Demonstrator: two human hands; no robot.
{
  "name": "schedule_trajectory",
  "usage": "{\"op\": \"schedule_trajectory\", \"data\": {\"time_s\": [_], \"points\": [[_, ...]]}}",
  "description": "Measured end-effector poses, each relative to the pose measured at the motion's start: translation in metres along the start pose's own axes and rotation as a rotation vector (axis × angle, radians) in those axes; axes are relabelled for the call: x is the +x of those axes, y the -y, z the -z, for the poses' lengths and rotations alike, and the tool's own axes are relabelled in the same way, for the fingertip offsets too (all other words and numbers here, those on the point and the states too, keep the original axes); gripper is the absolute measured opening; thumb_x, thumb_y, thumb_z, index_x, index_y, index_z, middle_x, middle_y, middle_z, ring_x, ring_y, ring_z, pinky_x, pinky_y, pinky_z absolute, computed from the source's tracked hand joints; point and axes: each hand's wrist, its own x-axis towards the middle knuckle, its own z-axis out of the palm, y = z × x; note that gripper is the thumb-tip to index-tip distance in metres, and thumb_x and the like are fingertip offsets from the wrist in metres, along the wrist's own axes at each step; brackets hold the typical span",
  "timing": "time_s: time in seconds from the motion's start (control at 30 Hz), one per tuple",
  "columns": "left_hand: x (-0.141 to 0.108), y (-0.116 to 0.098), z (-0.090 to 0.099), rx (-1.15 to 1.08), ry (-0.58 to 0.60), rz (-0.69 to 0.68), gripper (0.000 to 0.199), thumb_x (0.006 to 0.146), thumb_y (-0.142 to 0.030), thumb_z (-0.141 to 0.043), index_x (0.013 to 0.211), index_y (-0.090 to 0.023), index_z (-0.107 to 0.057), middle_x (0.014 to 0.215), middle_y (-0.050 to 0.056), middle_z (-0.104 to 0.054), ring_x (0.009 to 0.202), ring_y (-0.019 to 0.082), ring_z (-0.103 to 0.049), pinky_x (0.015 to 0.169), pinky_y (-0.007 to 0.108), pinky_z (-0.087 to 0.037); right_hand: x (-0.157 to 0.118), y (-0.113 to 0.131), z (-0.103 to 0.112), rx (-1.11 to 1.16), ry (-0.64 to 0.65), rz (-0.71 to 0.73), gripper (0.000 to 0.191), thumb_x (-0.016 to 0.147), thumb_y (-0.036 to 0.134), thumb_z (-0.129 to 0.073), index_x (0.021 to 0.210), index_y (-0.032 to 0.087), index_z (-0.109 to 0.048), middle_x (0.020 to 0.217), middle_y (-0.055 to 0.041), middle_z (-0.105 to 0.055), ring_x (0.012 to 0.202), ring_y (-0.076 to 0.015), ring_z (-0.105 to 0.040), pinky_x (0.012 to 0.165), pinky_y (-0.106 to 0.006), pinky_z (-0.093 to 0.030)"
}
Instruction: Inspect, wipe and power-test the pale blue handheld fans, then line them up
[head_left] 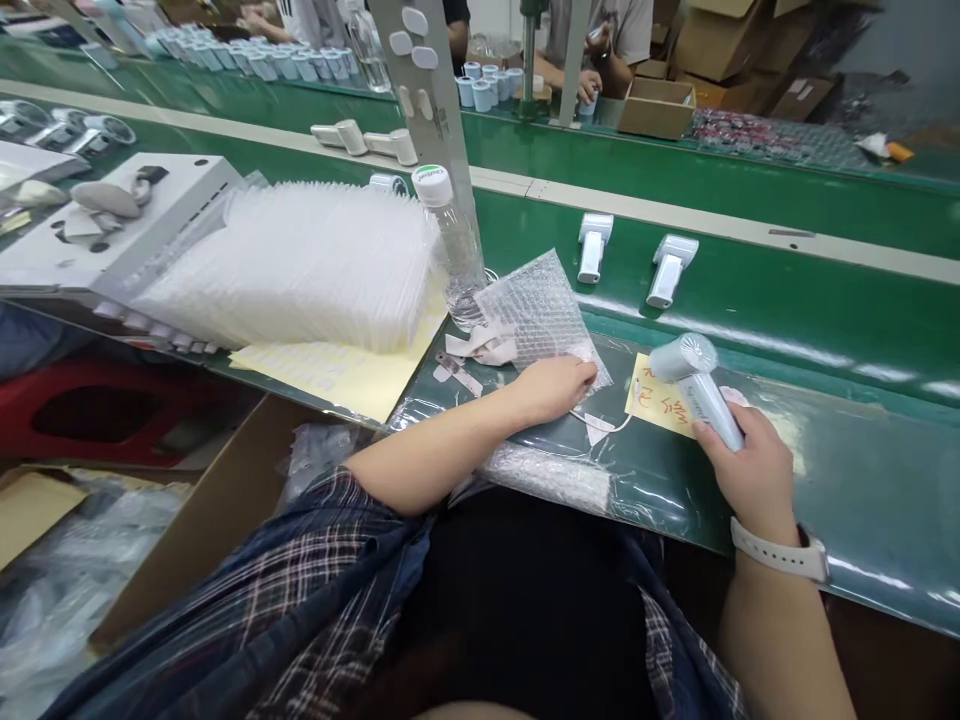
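My right hand (750,460) is wrapped round the handle of a pale blue device (684,358) shaped like a small hair dryer, its round head tilted up to the left. Below that head lies a yellow paper (658,405) with red writing. My left hand (559,388) has its fingers closed on the lower edge of a clear bubble-wrap bag (536,305). A white cable (621,428) and a small white triangular piece (598,429) lie between my hands. A rolled piece of bubble wrap (551,477) rests at the table's front edge.
Two similar devices (592,247) stand on the green belt (750,290). At left are a stack of white sleeves (307,260), a bottle (454,240) and a metal post (431,90). Across the line, people handle blue cups (484,94). An open carton (202,510) sits below left.
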Motion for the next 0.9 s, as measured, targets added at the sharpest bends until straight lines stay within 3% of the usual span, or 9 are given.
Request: {"op": "schedule_trajectory", "data": {"time_s": [0.13,0.23,0.33,0.5,0.57,0.63,0.73,0.8,0.9], "points": [[0.005,0.011,0.008,-0.248,-0.066,0.052,0.012,0.097,-0.014,-0.058,0.104,-0.019,-0.067,0.095,0.005,-0.073,0.093,0.022,-0.069,0.093,0.037,-0.055,-0.023,0.043,-0.022,0.266,0.060,0.045,0.065,0.091,0.069,-0.063,0.131,0.019,-0.070,0.107,-0.0124,-0.080,0.087,-0.0309,-0.073,0.081,-0.045,-0.059],[0.011,0.019,0.011,-0.488,-0.136,0.138,0.021,0.102,-0.014,-0.050,0.119,-0.020,-0.059,0.082,-0.001,-0.063,0.067,0.014,-0.059,0.069,0.027,-0.051,-0.031,0.068,-0.040,0.221,0.199,0.052,0.065,0.093,0.068,-0.060,0.136,0.020,-0.070,0.118,-0.0150,-0.080,0.098,-0.0348,-0.076,0.085,-0.046,-0.060],[0.017,0.027,0.012,-0.685,-0.169,0.218,0.018,0.107,-0.018,-0.041,0.122,-0.020,-0.052,0.068,-0.007,-0.047,0.048,0.010,-0.040,0.051,0.024,-0.037,-0.027,0.074,-0.045,0.154,0.271,0.006,0.065,0.096,0.065,-0.058,0.141,0.020,-0.069,0.129,-0.0177,-0.078,0.110,-0.0387,-0.075,0.088,-0.047,-0.059],[0.018,0.028,0.019,-0.832,-0.327,0.225,0.022,0.107,-0.012,-0.045,0.126,-0.023,-0.047,0.071,-0.009,-0.040,0.051,0.008,-0.036,0.054,0.023,-0.033,-0.022,0.073,-0.044,0.071,0.313,0.066,0.056,0.099,0.058,-0.056,0.140,0.022,-0.069,0.126,-0.0148,-0.080,0.107,-0.0370,-0.076,0.082,-0.043,-0.058],[0.009,0.020,0.021,-0.724,-0.416,0.160,0.028,0.106,-0.010,-0.046,0.131,-0.023,-0.048,0.075,-0.007,-0.046,0.060,0.010,-0.045,0.062,0.024,-0.039,-0.026,0.078,-0.045,-0.024,0.338,0.162,0.049,0.102,0.053,-0.056,0.138,0.023,-0.069,0.115,-0.0122,-0.082,0.098,-0.0349,-0.077,0.076,-0.039,-0.055],[-0.007,0.005,0.020,-0.391,-0.439,0.034,0.032,0.106,-0.010,-0.047,0.136,-0.021,-0.051,0.083,-0.002,-0.058,0.073,0.015,-0.057,0.071,0.029,-0.045,-0.031,0.086,-0.043,-0.122,0.320,0.260,0.047,0.104,0.049,-0.054,0.138,0.021,-0.069,0.102,-0.0118,-0.081,0.087,-0.0326,-0.076,0.070,-0.037,-0.051],[-0.036,-0.023,0.016,0.257,-0.317,-0.262,0.039,0.106,-0.013,-0.047,0.145,-0.016,-0.053,0.099,0.007,-0.073,0.089,0.023,-0.068,0.074,0.037,-0.050,-0.035,0.098,-0.032,-0.147,0.245,0.376,0.044,0.105,0.048,-0.052,0.129,0.018,-0.074,0.087,-0.0121,-0.076,0.076,-0.0290,-0.071,0.067,-0.035,-0.046],[-0.053,-0.039,0.017,0.477,-0.290,-0.396,0.039,0.107,-0.014,-0.048,0.145,-0.012,-0.053,0.103,0.010,-0.076,0.093,0.025,-0.070,0.072,0.038,-0.049,-0.031,0.103,-0.019,-0.005,0.193,0.326,0.042,0.103,0.054,-0.057,0.113,0.019,-0.078,0.080,-0.0099,-0.073,0.071,-0.0253,-0.066,0.065,-0.034,-0.045],[-0.069,-0.055,0.030,0.592,-0.469,-0.433,0.036,0.109,-0.012,-0.043,0.144,-0.011,-0.051,0.104,0.009,-0.078,0.091,0.022,-0.072,0.073,0.039,-0.047,-0.024,0.110,0.002,0.435,0.175,0.031,0.050,0.094,0.069,-0.069,0.085,0.020,-0.070,0.063,-0.0028,-0.062,0.057,-0.0180,-0.054,0.053,-0.029,-0.040]]}}
